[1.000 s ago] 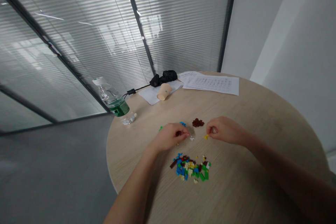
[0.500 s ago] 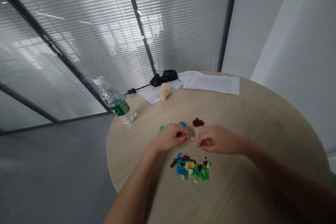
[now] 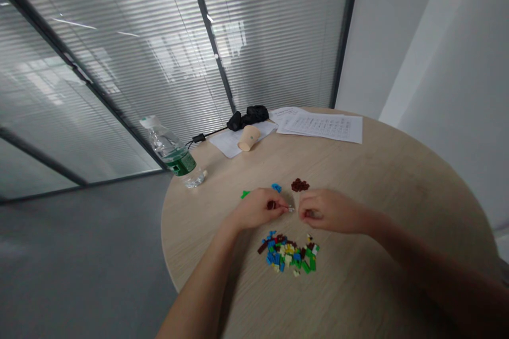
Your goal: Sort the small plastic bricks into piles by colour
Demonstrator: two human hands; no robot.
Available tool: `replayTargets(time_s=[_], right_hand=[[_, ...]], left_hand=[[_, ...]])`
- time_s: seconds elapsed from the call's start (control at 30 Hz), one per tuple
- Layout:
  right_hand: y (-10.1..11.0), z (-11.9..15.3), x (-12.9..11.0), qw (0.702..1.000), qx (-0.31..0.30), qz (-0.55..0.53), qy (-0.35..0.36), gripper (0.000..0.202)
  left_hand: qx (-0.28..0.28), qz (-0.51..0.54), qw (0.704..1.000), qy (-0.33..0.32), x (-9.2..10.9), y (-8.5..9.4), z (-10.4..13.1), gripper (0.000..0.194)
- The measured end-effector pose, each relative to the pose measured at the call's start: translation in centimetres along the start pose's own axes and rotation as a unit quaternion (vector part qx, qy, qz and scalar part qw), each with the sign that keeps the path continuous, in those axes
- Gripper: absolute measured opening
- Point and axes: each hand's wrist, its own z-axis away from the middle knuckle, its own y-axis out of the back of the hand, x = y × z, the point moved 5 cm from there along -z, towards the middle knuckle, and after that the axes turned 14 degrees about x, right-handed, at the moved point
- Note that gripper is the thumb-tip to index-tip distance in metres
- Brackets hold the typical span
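My left hand (image 3: 262, 206) is closed in a pinch, its fingertips at a few tiny whitish pieces (image 3: 291, 209); whether it grips one I cannot tell. Facing it, my right hand (image 3: 324, 212) has its fingers curled and pressed together, and what they hold, if anything, is hidden. A mixed heap of small toy bricks (image 3: 288, 254) in blue, green, yellow and brown lies nearer to me. Just beyond my hands are a pile of brown bricks (image 3: 299, 185), some blue bricks (image 3: 276, 187) and green bricks (image 3: 245, 194), the last two close to my left hand.
On the round wooden table (image 3: 377, 185), a clear bottle with a green label (image 3: 175, 153) stands at the left edge. A tipped paper cup (image 3: 248, 138), printed sheets (image 3: 322, 126) and a black bundle with a cord (image 3: 254, 115) lie at the back, by the glass wall.
A small yellow piece below my right fingertips no longer shows. Both hands have hardly moved; the whitish pieces at my left fingertips look slightly shifted.
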Motion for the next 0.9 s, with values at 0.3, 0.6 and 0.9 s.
replayTargets(time_s=[0.3, 0.6, 0.9], right_hand=[[0.9, 0.6, 4.2, 0.99, -0.007, 0.069, -0.121, 0.013], [1.2, 0.4, 3.7, 0.992, 0.002, 0.061, -0.114, 0.013], [-0.4, 0.5, -0.8, 0.994, -0.078, -0.071, 0.004, 0.015]], left_hand=[[-0.076, 0.091, 0.992, 0.038, 0.5, -0.5, 0.7, 0.015], [-0.15, 0.118, 0.98, 0.061, 0.2, -0.8, 1.3, 0.014], [-0.178, 0.133, 0.972, 0.075, 0.3, -1.1, 1.5, 0.015]])
